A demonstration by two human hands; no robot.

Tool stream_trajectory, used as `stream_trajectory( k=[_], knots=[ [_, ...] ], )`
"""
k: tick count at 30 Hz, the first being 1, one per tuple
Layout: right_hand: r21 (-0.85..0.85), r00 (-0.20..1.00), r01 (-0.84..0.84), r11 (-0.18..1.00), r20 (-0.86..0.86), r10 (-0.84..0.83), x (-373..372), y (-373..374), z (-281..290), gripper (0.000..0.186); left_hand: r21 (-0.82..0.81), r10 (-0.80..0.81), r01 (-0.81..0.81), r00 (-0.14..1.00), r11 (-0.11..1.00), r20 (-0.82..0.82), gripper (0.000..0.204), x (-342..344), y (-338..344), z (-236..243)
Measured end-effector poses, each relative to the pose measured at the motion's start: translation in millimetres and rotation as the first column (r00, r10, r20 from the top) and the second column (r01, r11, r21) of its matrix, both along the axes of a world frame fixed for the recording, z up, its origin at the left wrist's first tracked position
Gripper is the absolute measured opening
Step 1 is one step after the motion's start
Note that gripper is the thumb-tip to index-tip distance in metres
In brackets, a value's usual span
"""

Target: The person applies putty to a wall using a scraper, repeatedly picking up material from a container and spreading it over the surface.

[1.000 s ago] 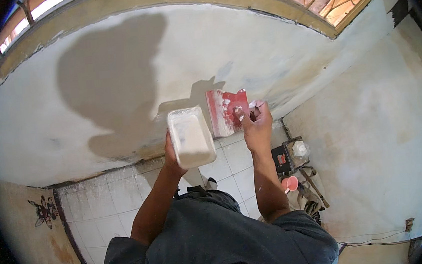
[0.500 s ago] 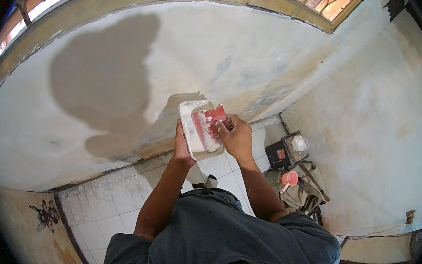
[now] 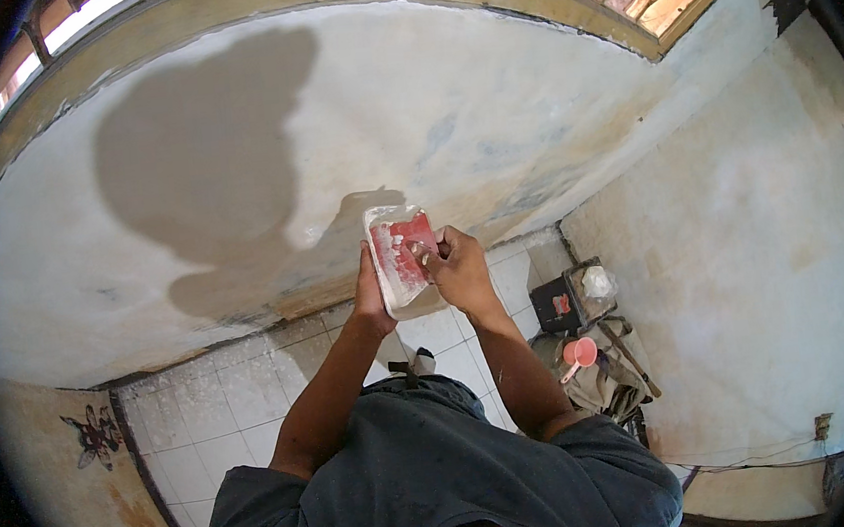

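My left hand grips a shallow, whitish plastic tub by its left side, holding it out in front of my body. White paste coats the tub's inside and rim. In my right hand is a flat red scraper, pinched between thumb and fingers. Its blade lies inside the tub, smeared with white paste along the left part. The scraper covers most of the tub's inside, so how much paste is there is hidden.
Ahead stands a patchy white wall under a yellowish window frame. On the white tiled floor at the right are a black bucket with a white bag, a pink dipper and tan cloth.
My right hand has moved slightly left with the red scraper, which now reaches farther across the tub. My left hand keeps its hold with little movement.
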State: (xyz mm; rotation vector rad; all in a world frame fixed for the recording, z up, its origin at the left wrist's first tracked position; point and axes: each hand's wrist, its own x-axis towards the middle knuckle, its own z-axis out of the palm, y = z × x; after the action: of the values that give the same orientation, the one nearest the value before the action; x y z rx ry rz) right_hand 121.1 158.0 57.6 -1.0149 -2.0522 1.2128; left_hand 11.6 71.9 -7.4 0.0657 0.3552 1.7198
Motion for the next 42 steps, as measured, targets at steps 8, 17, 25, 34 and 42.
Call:
stream_trajectory(
  k=[8,17,25,34,42],
  knots=[
    [-0.457,0.928,-0.098,0.884,-0.363,-0.085,5.5,7.6,-11.6,0.011,-0.001,0.012,-0.012,1.000,1.000,-0.014,0.074,-8.7,-12.6,6.7],
    [-0.789,0.746,-0.218,0.575,-0.515,-0.423,10.8,33.2,-10.6,0.014,0.071,0.087,-0.085,0.996,0.994,-0.024,0.068,-25.8,-41.4,-3.8],
    [-0.835,0.628,-0.170,0.523,-0.501,-0.596,-16.6,65.4,-28.5,0.013,0.059,0.122,-0.128,0.987,0.990,0.104,0.056,-30.7,-56.9,-10.4],
    [-0.673,0.668,-0.155,0.723,-0.610,-0.425,-67.2,126.5,18.1,0.015,-0.031,0.154,-0.155,0.987,0.987,-0.034,0.066,-33.3,-63.2,-28.4],
    [-0.592,0.515,-0.193,0.782,-0.740,-0.433,-30.9,84.0,103.5,0.016,-0.033,0.172,-0.171,0.985,0.985,0.031,0.062,-25.1,-74.0,-0.8]
  ],
)
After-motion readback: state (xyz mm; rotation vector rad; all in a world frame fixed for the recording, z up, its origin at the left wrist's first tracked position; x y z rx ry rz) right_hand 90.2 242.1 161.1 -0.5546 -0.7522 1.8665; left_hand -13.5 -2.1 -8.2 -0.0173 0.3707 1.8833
